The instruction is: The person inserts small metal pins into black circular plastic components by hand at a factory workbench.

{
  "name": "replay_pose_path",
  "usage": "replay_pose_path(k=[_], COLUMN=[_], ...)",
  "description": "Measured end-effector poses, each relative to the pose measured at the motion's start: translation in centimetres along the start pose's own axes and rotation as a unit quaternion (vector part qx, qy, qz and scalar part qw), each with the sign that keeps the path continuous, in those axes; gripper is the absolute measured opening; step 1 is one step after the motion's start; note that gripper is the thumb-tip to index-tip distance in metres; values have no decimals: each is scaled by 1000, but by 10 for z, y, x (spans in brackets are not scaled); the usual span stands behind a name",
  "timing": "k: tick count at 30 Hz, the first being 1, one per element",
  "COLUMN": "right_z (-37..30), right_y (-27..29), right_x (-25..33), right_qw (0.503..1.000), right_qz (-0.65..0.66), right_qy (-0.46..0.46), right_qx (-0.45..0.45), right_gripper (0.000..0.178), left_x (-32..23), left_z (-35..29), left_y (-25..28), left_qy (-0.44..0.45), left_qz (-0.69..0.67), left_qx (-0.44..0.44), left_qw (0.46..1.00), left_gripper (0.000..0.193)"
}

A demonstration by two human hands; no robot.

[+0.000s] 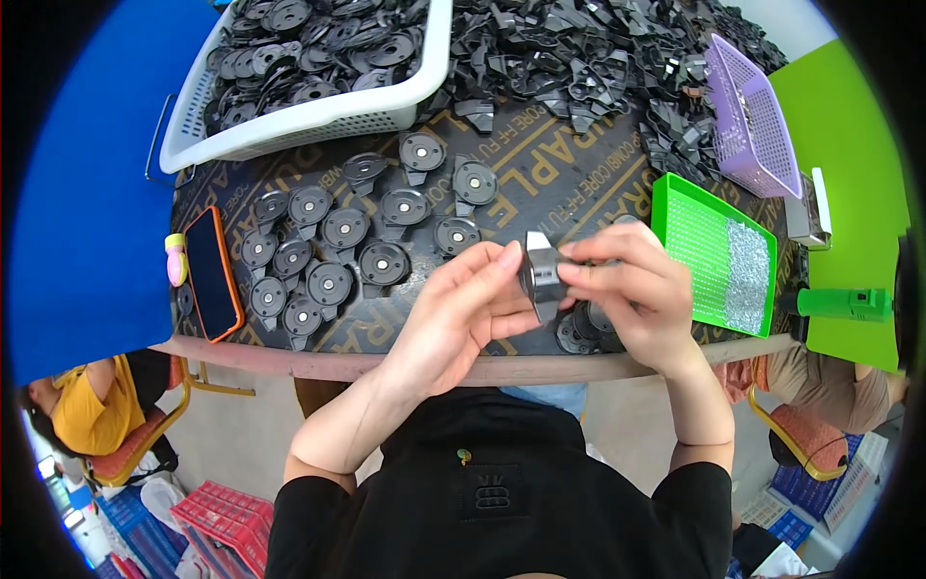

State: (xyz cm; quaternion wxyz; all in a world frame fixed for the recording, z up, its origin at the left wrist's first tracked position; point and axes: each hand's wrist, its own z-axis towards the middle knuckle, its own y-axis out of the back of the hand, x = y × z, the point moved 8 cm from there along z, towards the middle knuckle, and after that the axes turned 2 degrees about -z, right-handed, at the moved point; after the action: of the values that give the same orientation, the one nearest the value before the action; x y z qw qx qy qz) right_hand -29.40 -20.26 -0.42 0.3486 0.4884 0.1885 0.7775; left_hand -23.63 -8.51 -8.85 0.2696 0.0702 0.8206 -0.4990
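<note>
In front of my chest, over the near table edge, I hold a black plastic part (545, 277) with a round disc side and pointed ends. My left hand (455, 301) is closed on its left side, thumb near the top and fingers beneath. My right hand (644, 289) pinches its right side with thumb and fingertips; whether a smaller piece is between them I cannot make out. Several black discs with tabs (384, 262) lie on the table left of my hands. More black discs (576, 333) sit partly hidden under my right hand.
A white basket (318, 130) of black discs stands far left, beside a heap of black angular parts (569, 58). On the right are a purple basket (757, 135), a green tray (690, 246) with small silver pieces, and a green power tool (844, 304). An orange-edged phone (214, 275) lies left.
</note>
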Motion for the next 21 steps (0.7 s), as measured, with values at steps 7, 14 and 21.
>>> replay_pose_path(k=[7,14,21], right_z=[-14,-12,12], right_y=[-18,123,310], right_x=[25,-64,-300], right_qw=[982,953,882], right_qz=[167,-132,-332], right_qy=[-28,-197,-312], right_qx=[80,-191,-118], right_gripper=[27,31,37], left_x=[-2,-57,-50], left_z=[-42,-130,-129], left_y=[7,17,22], left_qy=[45,-333,-355], left_qz=[182,786,863], left_qx=[41,-21,-68], left_qw=[981,521,354], left_gripper=[37,31,22])
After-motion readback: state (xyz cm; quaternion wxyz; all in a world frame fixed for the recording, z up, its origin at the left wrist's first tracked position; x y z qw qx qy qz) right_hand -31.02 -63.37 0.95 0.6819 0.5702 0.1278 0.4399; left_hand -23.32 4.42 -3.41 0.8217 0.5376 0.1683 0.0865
